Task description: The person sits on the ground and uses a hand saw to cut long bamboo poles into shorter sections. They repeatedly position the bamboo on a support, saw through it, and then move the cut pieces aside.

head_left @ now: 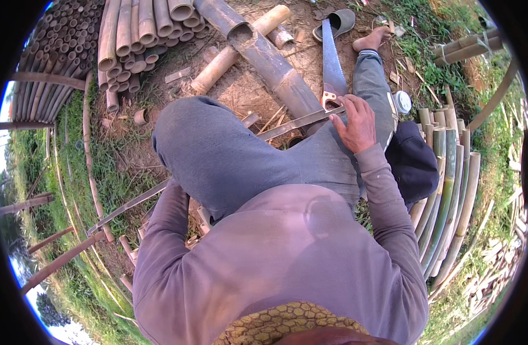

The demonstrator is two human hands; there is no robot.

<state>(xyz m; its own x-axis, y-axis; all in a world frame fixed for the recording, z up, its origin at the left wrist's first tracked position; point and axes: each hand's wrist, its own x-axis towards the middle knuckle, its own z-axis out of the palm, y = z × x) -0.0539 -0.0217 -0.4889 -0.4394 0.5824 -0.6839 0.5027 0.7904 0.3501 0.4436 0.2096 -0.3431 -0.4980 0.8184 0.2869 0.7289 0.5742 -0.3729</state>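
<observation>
The right hand (pixel 357 122) is seen resting on the raised right thigh, fingers together and pressed down upon a long thin strip (pixel 301 122), probably split bamboo or a flat blade; which of the two cannot be told. The strip is pinned under the fingertips rather than wrapped in a fist.

The strip's long axis runs on a slant, from just under the right hand away to that hand's left and toward the body. It passes behind the grey-trousered knee (pixel 218 149) and appears again beyond it as a long thin length (pixel 131 202) reaching over the grass. The left hand is hidden behind that knee and sleeve, so it cannot be told whether it is closed on the far part of the strip or held apart from it.

Just ahead of the right hand, touching or nearly touching its fingertips, a handsaw (pixel 333 63) is laid with its handle nearest the hand and its blade pointing away. A thick bamboo pole (pixel 269 63) lies just to the left of the saw, on the bare ground. Farther beyond, stacked bamboo tubes (pixel 137 34) are piled, and split bamboo lengths (pixel 448 190) lie to the right of the hand. The right hand is clearly the nearer one to saw and strip end.
</observation>
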